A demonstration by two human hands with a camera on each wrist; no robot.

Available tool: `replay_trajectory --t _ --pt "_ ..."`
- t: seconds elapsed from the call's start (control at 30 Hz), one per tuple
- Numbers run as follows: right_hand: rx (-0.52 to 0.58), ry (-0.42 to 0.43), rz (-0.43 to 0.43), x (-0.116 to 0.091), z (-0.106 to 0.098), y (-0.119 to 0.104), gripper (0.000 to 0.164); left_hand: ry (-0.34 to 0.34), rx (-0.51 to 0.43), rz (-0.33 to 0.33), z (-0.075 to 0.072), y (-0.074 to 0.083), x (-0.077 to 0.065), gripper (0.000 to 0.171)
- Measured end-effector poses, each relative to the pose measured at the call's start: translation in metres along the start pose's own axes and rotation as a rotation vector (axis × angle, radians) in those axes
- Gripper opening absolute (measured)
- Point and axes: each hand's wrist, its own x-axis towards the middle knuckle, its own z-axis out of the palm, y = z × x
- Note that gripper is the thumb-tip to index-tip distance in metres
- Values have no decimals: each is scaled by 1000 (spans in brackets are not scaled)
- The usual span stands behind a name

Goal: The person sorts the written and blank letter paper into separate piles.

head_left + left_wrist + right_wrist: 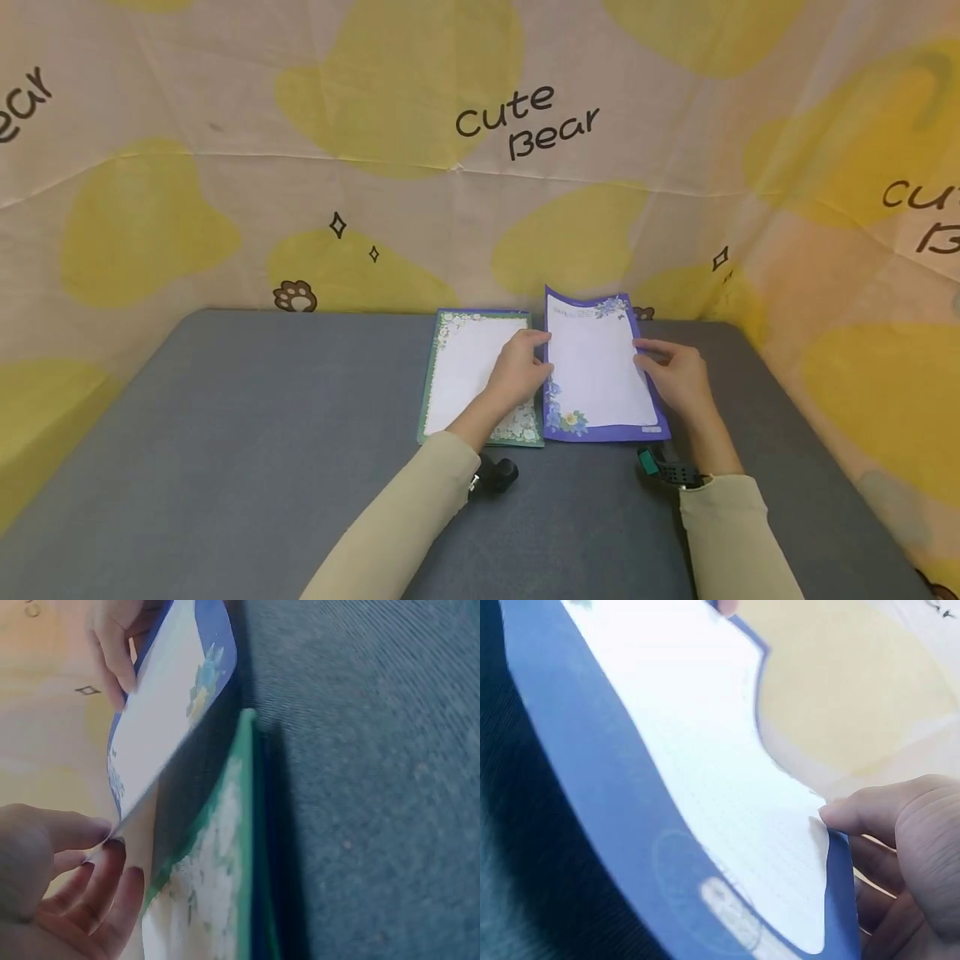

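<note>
Both hands hold up a blue-bordered sheet of paper (600,367) with a white middle and printed flowers at its corners. My left hand (519,367) pinches its left edge; in the left wrist view the thumb and fingers of that hand (67,877) meet at the sheet's edge. On the other side my right hand (678,375) pinches the right edge, its thumb lying over the border in the right wrist view (900,855). The sheet bends between them. Under the left forearm lies a stack of green-bordered floral paper (465,358), partly covered by the left hand.
The grey table (262,433) stretches out to the left and in front. Behind it hangs a cream and yellow patterned cloth (405,233). Dark wrist-worn devices sit at the left wrist (498,475) and the right wrist (675,472).
</note>
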Motion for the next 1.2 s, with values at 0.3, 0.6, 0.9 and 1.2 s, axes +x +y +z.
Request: replay_trajectory --t 0.3,0.6,0.9,1.2 --pt "-10 54 -6 2 14 17 35 -52 140 -17 13 3 2 50" --pt "-83 78 -25 3 23 22 36 -82 172 -63 14 2 0 52" --pt "-187 40 5 2 21 15 40 -85 300 -82 18 7 4 49" --pt "-300 -50 26 1 21 5 43 -96 398 -125 20 16 4 41"
